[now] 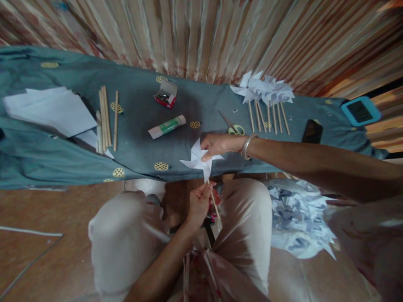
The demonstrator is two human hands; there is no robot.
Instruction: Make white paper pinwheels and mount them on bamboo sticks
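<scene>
My right hand point(217, 145) is closed on the middle of a white paper pinwheel point(200, 161), thumb pressing its centre, at the near edge of the cloth-covered table point(138, 142). Below it my left hand point(200, 205) pinches a thin wooden stick point(215, 205) that runs up to the pinwheel's back. Both hands hover over my lap, between my knees.
On the teal cloth lie white paper sheets point(50, 109), several wooden sticks point(107, 119), an open box of pins point(166, 95), a glue stick point(166, 126), scissors point(233, 126), finished pinwheels on sticks point(266, 94), a dark phone point(312, 131) and a blue-cased device point(359, 111). Paper scraps point(299, 218) are heaped at my right.
</scene>
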